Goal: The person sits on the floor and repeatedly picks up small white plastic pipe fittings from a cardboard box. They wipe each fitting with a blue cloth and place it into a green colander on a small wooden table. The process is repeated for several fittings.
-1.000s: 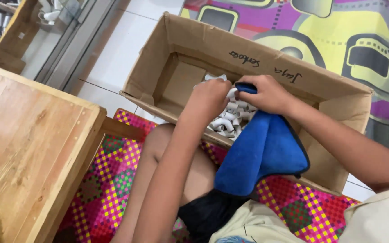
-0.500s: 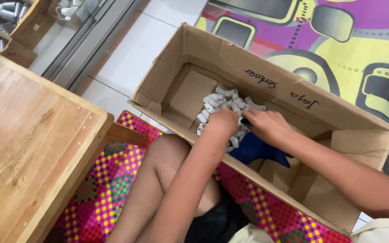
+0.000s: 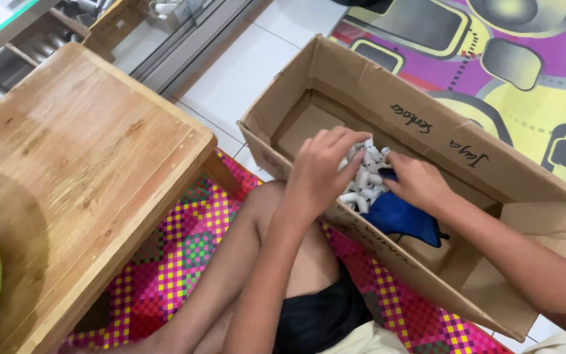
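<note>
Though small and heaped loosely in the middle of the open cardboard box (image 3: 361, 85), the white pipe fittings (image 3: 363, 183) look light, stiff and smooth, best pinched one at a time by the barrel. The left hand (image 3: 319, 167) curls its fingers into the pile, the right hand (image 3: 417, 183) rests on the soft blue cloth (image 3: 401, 219); whether either grips anything I cannot tell

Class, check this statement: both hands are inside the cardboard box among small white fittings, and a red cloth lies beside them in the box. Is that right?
Not quite: the cloth is blue, not red, as the head view shows. The rest holds: the left hand and right hand are inside the cardboard box, among the small white fittings.
</note>
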